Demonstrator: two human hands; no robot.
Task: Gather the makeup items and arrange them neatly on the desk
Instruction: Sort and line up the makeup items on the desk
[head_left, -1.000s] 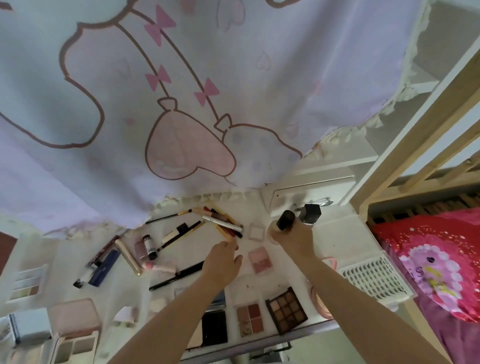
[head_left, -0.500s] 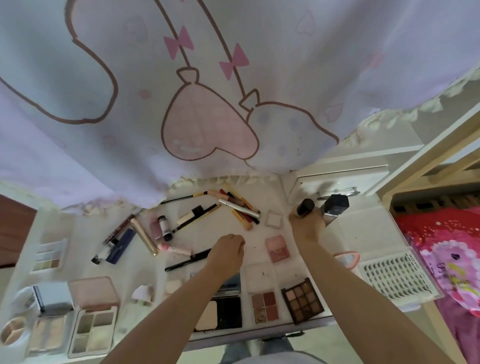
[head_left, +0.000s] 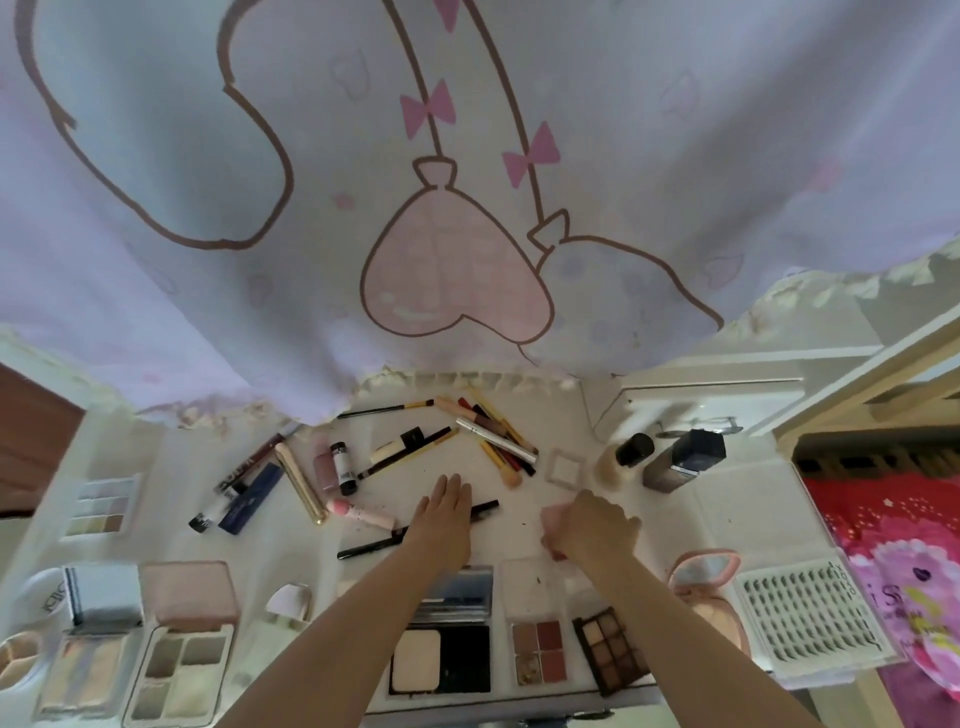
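Since the earlier head view the right hand (head_left: 592, 527) has left the two foundation bottles (head_left: 654, 462) standing side by side at the desk's (head_left: 727, 499) back right, and now curls over the small pink blush pan (head_left: 551, 519), fingers closed on it, probably to line it up. The left hand (head_left: 441, 514) lies flat, fingers straight and together, over the black pencil (head_left: 415, 530), likely steadying it, with pens and tubes scattered behind.

left hand (head_left: 442, 512): bare | right hand (head_left: 592, 526): bare | 2 forearms: no sleeves
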